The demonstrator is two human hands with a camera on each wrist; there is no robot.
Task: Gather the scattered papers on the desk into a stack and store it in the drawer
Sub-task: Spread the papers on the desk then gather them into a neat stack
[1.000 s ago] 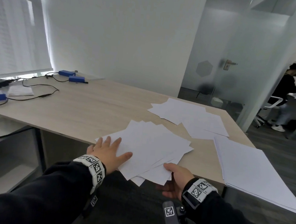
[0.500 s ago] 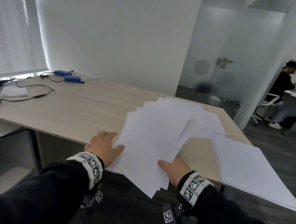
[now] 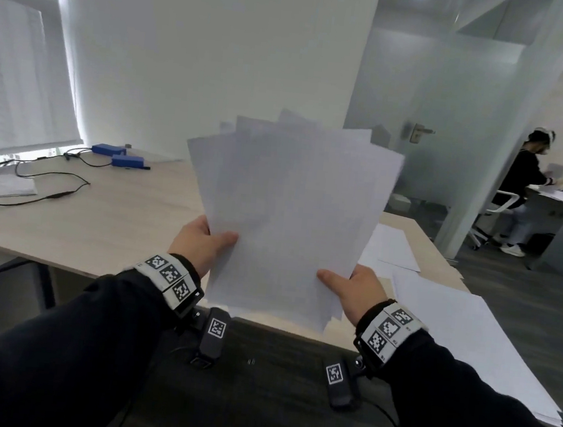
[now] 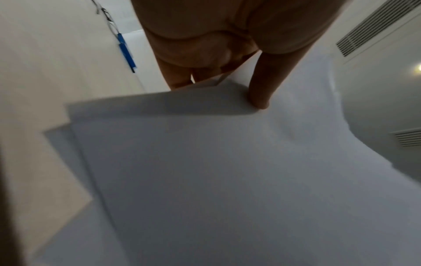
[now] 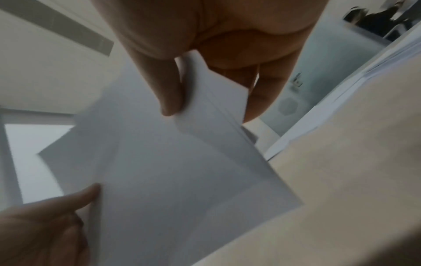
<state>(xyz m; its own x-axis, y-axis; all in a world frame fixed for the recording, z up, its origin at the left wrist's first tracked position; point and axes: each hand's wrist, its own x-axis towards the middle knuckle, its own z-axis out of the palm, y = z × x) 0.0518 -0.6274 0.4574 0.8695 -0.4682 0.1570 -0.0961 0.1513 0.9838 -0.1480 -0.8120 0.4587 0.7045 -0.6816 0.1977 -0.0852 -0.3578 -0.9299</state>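
Both hands, left (image 3: 201, 245) and right (image 3: 357, 289), pinch an uneven sheaf of white paper sheets (image 3: 287, 214) upright above the pale wooden surface (image 3: 100, 223); more white sheets (image 3: 468, 334) lie at right.

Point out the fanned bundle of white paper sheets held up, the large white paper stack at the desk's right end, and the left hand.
fanned bundle of white paper sheets (image 3: 286, 220), head view, middle of front sheet.
large white paper stack (image 3: 460, 337), head view, top sheet.
left hand (image 3: 201, 245), head view, back of hand.

Wooden desk (image 3: 118, 218): papers (image 3: 461, 334), cables (image 3: 50, 175), perhaps chargers (image 3: 127, 161)
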